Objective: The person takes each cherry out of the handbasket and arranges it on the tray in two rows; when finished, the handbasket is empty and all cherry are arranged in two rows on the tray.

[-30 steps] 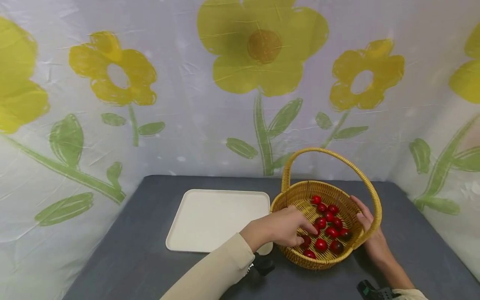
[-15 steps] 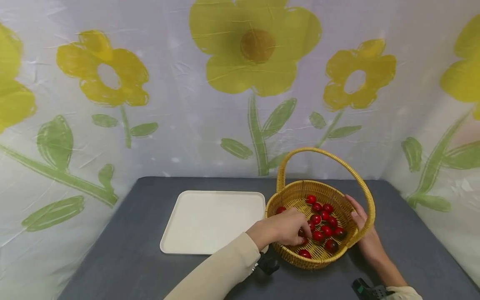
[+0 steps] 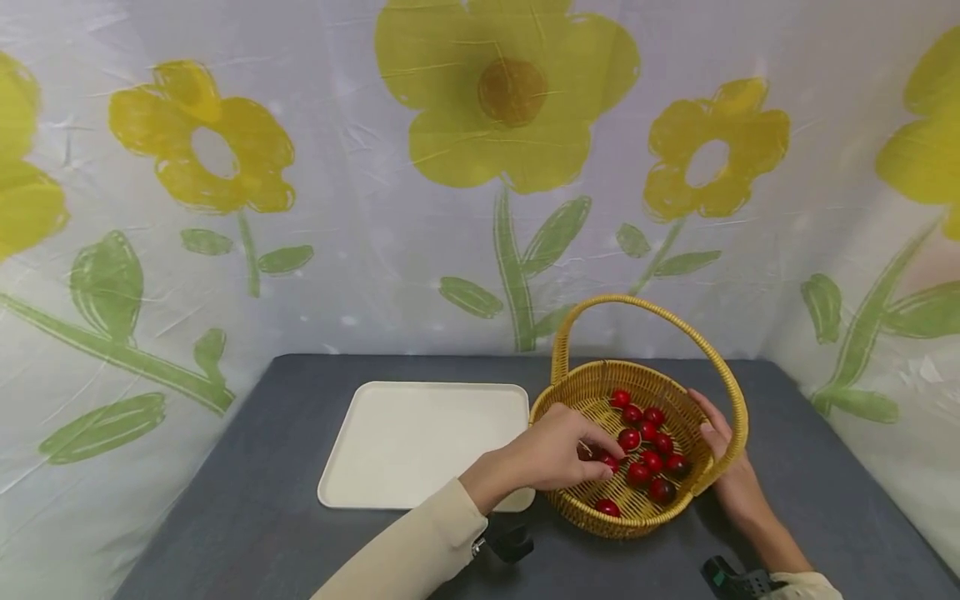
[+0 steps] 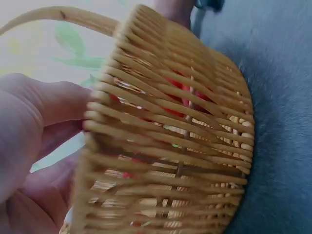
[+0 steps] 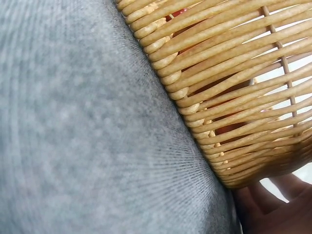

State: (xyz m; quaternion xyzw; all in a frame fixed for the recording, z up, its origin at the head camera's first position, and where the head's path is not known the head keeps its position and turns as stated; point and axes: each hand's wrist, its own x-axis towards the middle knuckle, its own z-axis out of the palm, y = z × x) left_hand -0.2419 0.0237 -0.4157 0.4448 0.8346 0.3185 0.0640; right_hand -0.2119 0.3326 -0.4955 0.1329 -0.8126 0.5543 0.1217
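Observation:
On the right of the table stands a wicker basket (image 3: 645,372) with a tall arched handle, holding several dark red cherries (image 3: 662,490). My left hand (image 3: 558,448) reaches over its left rim, with a cherry (image 3: 609,462) between thumb and index finger. In the left wrist view the woven wall (image 4: 170,122) hides those fingertips. My right hand (image 3: 738,475) grips the basket's right side, thumb near the rim. The right wrist view catches part of this hand (image 5: 278,204) against the basket's outside.
Left of the basket lies a white rectangular tray (image 3: 420,442), partly behind my left forearm. Both rest on a dark grey table (image 3: 255,500). A cloth (image 3: 337,208) printed with yellow flowers hangs behind.
My left hand has risen slightly from low among the cherries, bringing one up between thumb and finger. My right hand keeps its hold on the basket. The head view has shifted a little.

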